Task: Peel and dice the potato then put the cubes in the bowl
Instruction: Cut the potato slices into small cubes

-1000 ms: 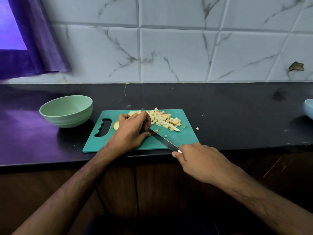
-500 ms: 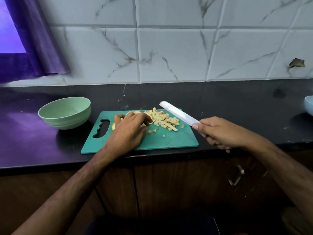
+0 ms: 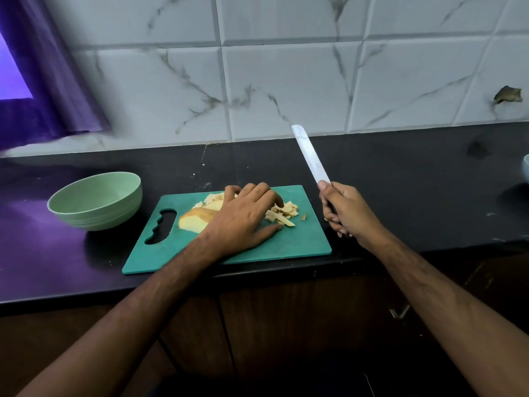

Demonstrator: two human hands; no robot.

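A teal cutting board (image 3: 300, 242) lies on the black counter. On it sit a peeled potato chunk (image 3: 196, 220) and a pile of diced potato cubes and strips (image 3: 282, 214). My left hand (image 3: 243, 217) lies over the pile, fingers curved over the cubes and the thumb flat on the board; part of the pile is hidden under it. My right hand (image 3: 342, 212) grips the handle of a knife (image 3: 310, 154), held up off the board's right edge with the blade pointing up and away. A pale green bowl (image 3: 96, 200) stands left of the board and looks empty.
The black counter (image 3: 415, 196) runs wall to wall beneath marble-look tiles. A purple curtain (image 3: 43, 81) hangs at the far left. Another bowl's rim (image 3: 526, 167) shows at the right edge. Brown cabinet doors are below the counter's front edge.
My right hand has lifted the knife off the board and swung the blade upward to the right. My left hand has slid right from the potato chunk onto the diced pile.
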